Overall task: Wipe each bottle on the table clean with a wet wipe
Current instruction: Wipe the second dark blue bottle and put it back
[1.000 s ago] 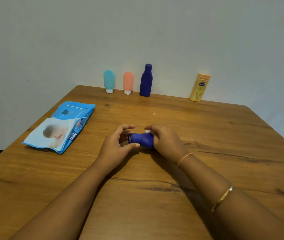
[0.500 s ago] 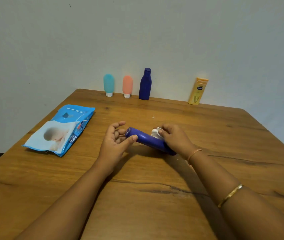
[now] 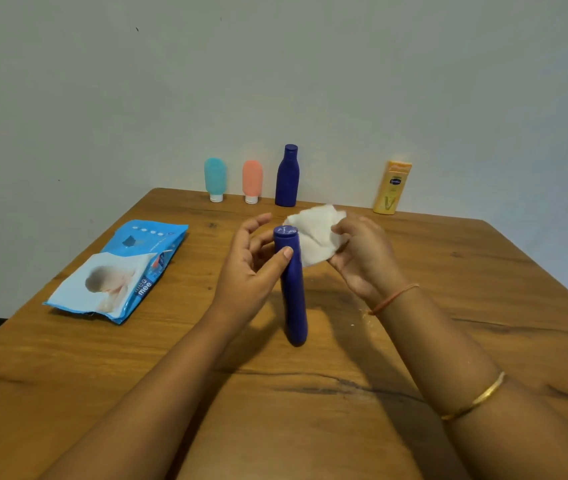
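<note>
1. Dark blue bottle (image 3: 293, 296) upright at table (image 3: 466, 271) centre; left hand (image 3: 246, 271) holds its neck, thumb in front, fingers curled behind
2. Right hand (image 3: 362, 261) at bottle's 2 o'clock, fingers pinching wet wipe (image 3: 313, 237) beside the cap
3. Wipes pack (image 3: 120, 271) at 9 o'clock; bottle row (image 3: 286, 181) at 12 o'clock edge

Legible markings: the wet-wipes pack (image 3: 126, 271), left of centre, bears white lettering "mee mee" along its near right edge. The yellow bottle (image 3: 392, 188), upper right of centre, carries a dark oval logo, its lettering too small to read.
</note>
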The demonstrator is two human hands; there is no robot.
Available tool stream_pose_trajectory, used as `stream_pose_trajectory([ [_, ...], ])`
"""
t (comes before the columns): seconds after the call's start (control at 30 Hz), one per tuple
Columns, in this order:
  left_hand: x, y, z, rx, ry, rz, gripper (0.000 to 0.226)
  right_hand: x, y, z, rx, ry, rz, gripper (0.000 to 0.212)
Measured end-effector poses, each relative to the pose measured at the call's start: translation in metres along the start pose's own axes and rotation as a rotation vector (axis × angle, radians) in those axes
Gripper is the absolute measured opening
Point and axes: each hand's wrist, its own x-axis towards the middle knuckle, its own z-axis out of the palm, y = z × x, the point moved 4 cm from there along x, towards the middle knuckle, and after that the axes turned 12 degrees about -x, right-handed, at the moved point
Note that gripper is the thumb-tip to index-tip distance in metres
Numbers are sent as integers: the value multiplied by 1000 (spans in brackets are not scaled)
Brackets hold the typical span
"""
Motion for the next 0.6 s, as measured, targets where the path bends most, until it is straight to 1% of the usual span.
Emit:
stream_pose_trajectory([
  [0.07, -1, -5, 8, 38, -46, 2, 48, -8, -7, 3, -145, -9, -128, 32],
  [0.1, -2, -8, 12, 63, -68, 0, 49, -10, -7, 4, -193, -9, -149, 37],
  [0.17, -6, -16, 19, 109, -110, -30, 48, -14, -4, 1, -252, 20, -148, 39],
  [0.23, -10, -27, 25, 137, -162, -90, 49, -16, -1, -5, -211, 51, -127, 40],
  [0.3, -14, -35, 31, 157, -188, -109, 54, -18, -1, -12, -144, 67, -113, 39],
  [0.37, -14, -37, 34, 203, -173, -69, 56, -20, -5, -17, -134, 77, -163, 32],
  [0.4, -14, -37, 35, 219, -162, -51, 56, -22, -9, -18, -181, 75, -224, 28],
  [0.43, -13, -37, 36, 226, -152, -43, 56, -24, -14, -18, -293, 68, -311, 25],
  [0.5, -11, -37, 35, 229, -142, -33, 56, -33, -22, -11, -652, 8, -507, 24],
  [0.57, -11, -38, 35, 234, -134, -27, 56, -39, -21, -3, -1026, -66, -622, 34],
  [0.6, -11, -38, 35, 239, -127, -21, 55, -40, -20, -1, -1179, -61, -655, 40],
])
